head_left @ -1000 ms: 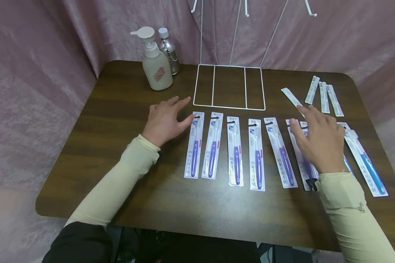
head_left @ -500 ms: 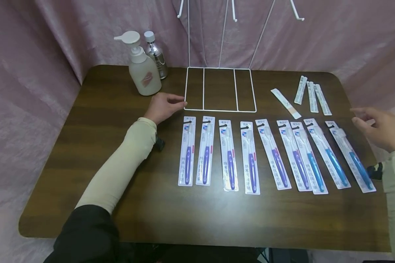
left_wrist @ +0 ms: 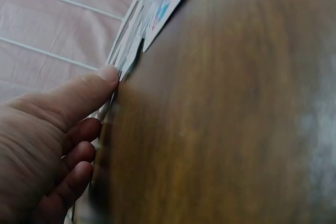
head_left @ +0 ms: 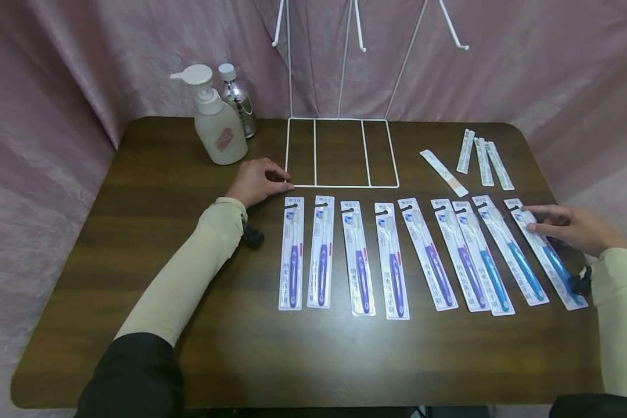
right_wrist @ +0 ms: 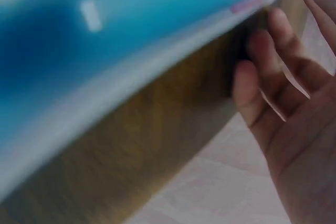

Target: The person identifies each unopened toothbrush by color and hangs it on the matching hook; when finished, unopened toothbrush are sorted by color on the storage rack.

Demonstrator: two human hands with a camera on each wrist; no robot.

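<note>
In the head view, my left hand [head_left: 258, 182] pinches the near left corner of a white wire display rack [head_left: 345, 186] standing on the table. The left wrist view shows the thumb [left_wrist: 86, 93] on the wire; the index finger is mostly hidden. At the right, my right hand [head_left: 575, 226] touches the upper part of the rightmost packaged toothbrush [head_left: 556, 264], which has a blue handle. Its index finger and thumb lie apart on the pack. In the right wrist view the other fingers [right_wrist: 257, 72] bend loosely beside the blurred pack.
Several more packaged toothbrushes, purple-handled [head_left: 294, 261] and blue-handled [head_left: 522, 264], lie in a row. White strip packets [head_left: 444, 173] lie behind them at the right. A pump bottle [head_left: 222, 130] and a silver bottle [head_left: 238, 110] stand back left. Hooks [head_left: 362, 35] project from the rack.
My left hand has come from above the leftmost toothbrush pack to the rack's corner. My right hand swung out past the table's right side, then came back to the rightmost pack.
</note>
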